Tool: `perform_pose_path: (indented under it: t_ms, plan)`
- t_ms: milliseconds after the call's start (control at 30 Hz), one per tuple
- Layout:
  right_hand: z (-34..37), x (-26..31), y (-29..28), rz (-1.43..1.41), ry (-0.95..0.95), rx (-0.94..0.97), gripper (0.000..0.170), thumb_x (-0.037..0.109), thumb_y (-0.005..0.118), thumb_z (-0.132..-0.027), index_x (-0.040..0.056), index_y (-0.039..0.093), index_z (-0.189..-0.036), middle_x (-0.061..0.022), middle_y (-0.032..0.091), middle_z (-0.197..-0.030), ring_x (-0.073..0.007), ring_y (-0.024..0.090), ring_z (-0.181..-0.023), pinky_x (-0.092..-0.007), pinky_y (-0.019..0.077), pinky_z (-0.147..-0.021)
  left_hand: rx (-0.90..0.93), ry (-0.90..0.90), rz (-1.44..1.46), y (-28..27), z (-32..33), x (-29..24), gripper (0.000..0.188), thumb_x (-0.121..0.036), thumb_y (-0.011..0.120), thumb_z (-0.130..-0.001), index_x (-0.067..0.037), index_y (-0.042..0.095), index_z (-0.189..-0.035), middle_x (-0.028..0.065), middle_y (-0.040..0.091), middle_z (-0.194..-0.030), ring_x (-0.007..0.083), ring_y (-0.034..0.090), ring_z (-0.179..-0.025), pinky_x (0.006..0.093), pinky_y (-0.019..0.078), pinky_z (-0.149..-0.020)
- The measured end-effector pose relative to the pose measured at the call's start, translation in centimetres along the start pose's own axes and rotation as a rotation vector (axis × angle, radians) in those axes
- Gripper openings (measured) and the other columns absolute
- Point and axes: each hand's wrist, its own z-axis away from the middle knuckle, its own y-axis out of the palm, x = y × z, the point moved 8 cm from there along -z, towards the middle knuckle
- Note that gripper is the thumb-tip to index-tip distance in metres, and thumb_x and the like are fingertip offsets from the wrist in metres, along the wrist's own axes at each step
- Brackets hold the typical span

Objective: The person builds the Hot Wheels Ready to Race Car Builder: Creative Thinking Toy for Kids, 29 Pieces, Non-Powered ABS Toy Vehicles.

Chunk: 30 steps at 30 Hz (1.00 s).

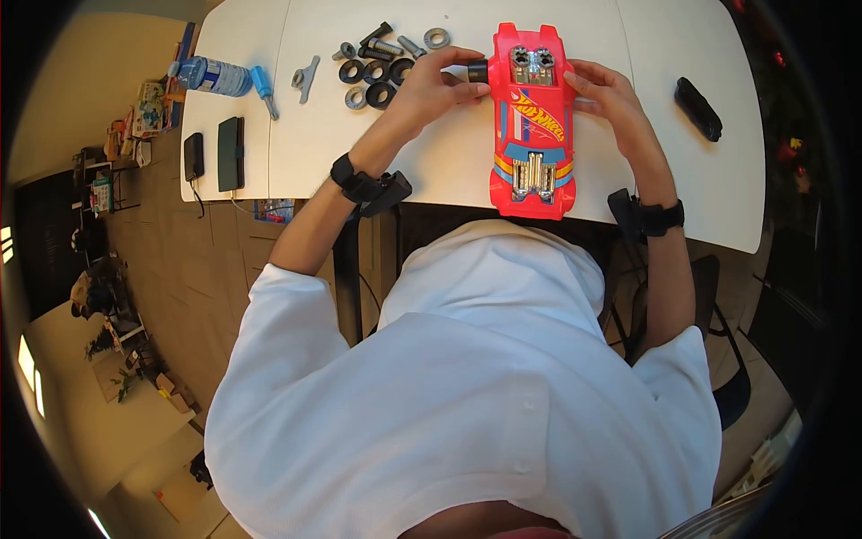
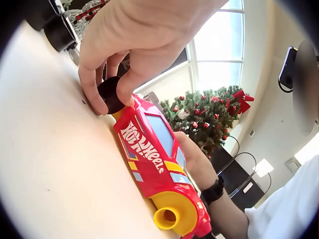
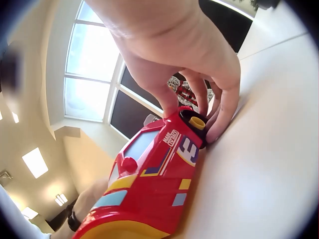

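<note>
Head view showed a red toy car (image 1: pixel 539 126) right of centre in the upper half of the frame, lying lengthwise on the white worktop (image 1: pixel 310 166), its lower end at the near edge. At the car's upper left side, the left hand (image 1: pixel 435 90) pinched a black wheel (image 1: pixel 478 71) between thumb and fingers. Left wrist view showed that wheel close against the car's side, near the top of the picture; whether it was fully seated could not be told. Towards the bottom of the same picture, a bare yellow stub (image 2: pixel 168 217) jutted from the car's other wheel arch.

On the opposite side of the car, the right hand (image 1: pixel 615 97) grasped the body, its thumb on the upper surface. Right wrist view showed the other fingers bent down beside a black ring (image 3: pixel 193 120) around a yellow peg (image 3: pixel 198 122), at the centre right of the picture.

Left of the car in the head view, dark and grey bolts (image 1: pixel 384 47) lay among black and grey rings (image 1: pixel 380 95). Farther towards the upper left came a grey metal-coloured piece (image 1: pixel 308 80), a blue-handled screwdriver (image 1: pixel 262 83) and a bottle (image 1: pixel 214 77) on its side. Below these lay a dark green case (image 1: pixel 231 154) and a black device (image 1: pixel 193 157); a black object (image 1: pixel 698 110) lay at the upper right.
</note>
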Motion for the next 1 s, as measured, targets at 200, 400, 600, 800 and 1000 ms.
perform_pose_path:
  t_ms: [200, 400, 600, 800, 1000]
  plan:
    - [-0.6, -0.5, -0.5, 0.002, 0.073, 0.009, 0.053, 0.030, 0.069, -0.098, -0.0029, 0.056, -0.138, -0.0147, 0.064, -0.129, -0.0221, 0.063, -0.120, -0.0364, 0.0554, -0.098, -0.040, 0.063, -0.364, -0.4, 0.0, -1.0, 0.045, -0.005, 0.077, -0.087, -0.006, 0.068, -0.131, 0.0056, 0.071, -0.104, 0.0109, 0.067, -0.084, 0.0279, 0.0569, -0.081]
    - [0.0, -0.7, 0.6, -0.089, 0.111, 0.099, 0.045, 0.023, 0.063, -0.102, -0.0035, 0.055, -0.138, -0.0136, 0.064, -0.130, -0.0210, 0.061, -0.121, -0.0379, 0.0548, -0.100, 0.070, 0.141, -0.337, 0.7, 0.0, -0.9, 0.046, -0.006, 0.079, -0.085, -0.001, 0.068, -0.129, 0.0053, 0.073, -0.096, 0.0097, 0.065, -0.084, 0.0275, 0.0539, -0.080]
    - [1.1, -0.3, 2.0, -0.108, 0.124, 0.115, 0.043, 0.022, 0.059, -0.104, -0.0032, 0.055, -0.139, -0.0131, 0.062, -0.131, -0.0206, 0.061, -0.120, -0.0391, 0.0547, -0.100, -0.014, 0.081, -0.363, -0.6, 0.5, 0.0, 0.044, -0.007, 0.078, -0.085, 0.001, 0.068, -0.127, 0.0050, 0.070, -0.095, 0.0107, 0.066, -0.086, 0.0275, 0.0521, -0.081]
    - [0.6, -0.6, 2.2, -0.110, 0.117, 0.119, 0.044, 0.023, 0.059, -0.104, -0.0037, 0.055, -0.138, -0.0136, 0.062, -0.131, -0.0211, 0.061, -0.120, -0.0374, 0.0543, -0.100, -0.075, 0.037, -0.254, -1.7, 2.6, 0.0, 0.050, -0.009, 0.083, -0.081, -0.002, 0.069, -0.128, 0.0048, 0.064, -0.087, 0.0109, 0.067, -0.080, 0.0273, 0.0512, -0.066]
    - [0.6, -0.4, 2.2, -0.087, 0.095, 0.095, 0.046, 0.024, 0.062, -0.103, -0.0039, 0.055, -0.138, -0.0136, 0.063, -0.130, -0.0205, 0.064, -0.116, -0.0360, 0.0548, -0.098, -0.079, 0.083, -0.279, -1.5, 2.6, -0.8, 0.048, 0.003, 0.077, -0.084, -0.003, 0.067, -0.131, 0.0032, 0.066, -0.095, 0.0111, 0.066, -0.082, 0.0265, 0.0530, -0.076]
